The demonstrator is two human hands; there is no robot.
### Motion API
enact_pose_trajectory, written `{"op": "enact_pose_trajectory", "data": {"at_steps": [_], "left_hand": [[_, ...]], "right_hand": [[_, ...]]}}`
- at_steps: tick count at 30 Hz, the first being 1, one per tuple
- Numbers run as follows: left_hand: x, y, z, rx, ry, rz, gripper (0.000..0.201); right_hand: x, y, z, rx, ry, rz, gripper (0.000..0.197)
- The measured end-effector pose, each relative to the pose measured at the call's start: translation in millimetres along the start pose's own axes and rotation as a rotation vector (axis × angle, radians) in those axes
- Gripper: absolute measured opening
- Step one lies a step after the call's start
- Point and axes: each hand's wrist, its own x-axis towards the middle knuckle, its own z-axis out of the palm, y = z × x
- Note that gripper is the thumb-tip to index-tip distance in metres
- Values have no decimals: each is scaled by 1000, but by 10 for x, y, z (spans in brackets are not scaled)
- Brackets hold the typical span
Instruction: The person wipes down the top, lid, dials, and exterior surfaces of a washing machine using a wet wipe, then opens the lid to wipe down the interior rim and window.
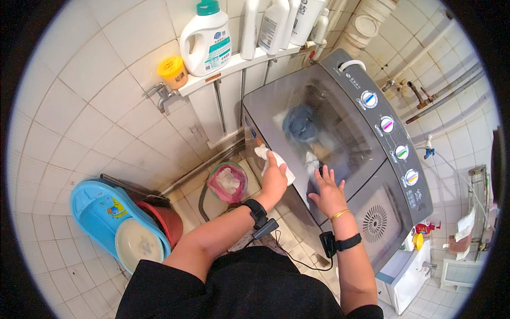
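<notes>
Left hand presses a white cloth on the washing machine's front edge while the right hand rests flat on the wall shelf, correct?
Not quite. The head view shows the right hand flat on the washing machine lid, not on the shelf. The left hand does press the white cloth at the front edge.

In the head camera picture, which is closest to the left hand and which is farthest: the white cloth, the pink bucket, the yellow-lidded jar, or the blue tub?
From the left hand:
1. White cloth, under the hand on the washing machine's edge.
2. Pink bucket, on the floor just to its left.
3. Yellow-lidded jar, up on the wall shelf.
4. Blue tub, far left against the wall.
</notes>
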Motion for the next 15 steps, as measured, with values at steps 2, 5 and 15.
{"op": "enact_pose_trajectory", "data": {"at_steps": [2, 5, 15], "left_hand": [[-233, 55, 71, 37, -25, 12, 70], [-623, 146, 129, 42, -160, -39, 70], [-757, -96, -11, -187, -165, 29, 44]], "right_hand": [[-131, 60, 22, 6, 13, -5, 81], [-304, 114, 51, 11, 42, -21, 80], [-652, 327, 187, -4, 63, -35, 77]]}}
